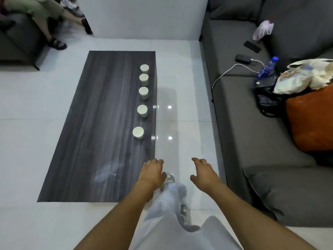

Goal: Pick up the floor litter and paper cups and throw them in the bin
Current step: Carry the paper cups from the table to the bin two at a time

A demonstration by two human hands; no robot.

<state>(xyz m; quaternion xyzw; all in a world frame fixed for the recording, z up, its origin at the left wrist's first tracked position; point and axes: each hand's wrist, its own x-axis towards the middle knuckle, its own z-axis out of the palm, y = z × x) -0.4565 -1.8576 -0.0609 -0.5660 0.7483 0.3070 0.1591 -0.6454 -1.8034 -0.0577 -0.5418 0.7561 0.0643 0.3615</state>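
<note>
Several white paper cups stand upright in a row along the right edge of the dark wooden table (100, 123); the nearest cup (138, 132) is well ahead of my hands and the farthest cup (144, 68) is near the table's far end. My left hand (152, 173) hovers by the table's near right corner, fingers relaxed and holding nothing. My right hand (203, 173) hangs over the white floor between table and sofa, also relaxed and holding nothing. No bin and no floor litter is in view.
A grey sofa (252, 123) runs along the right, carrying bags (304, 74), a blue-capped bottle (267, 66), a phone, a charger with cable and an orange cushion (313, 121). A seated person's legs (52, 20) are at the far left. My legs stand in the aisle.
</note>
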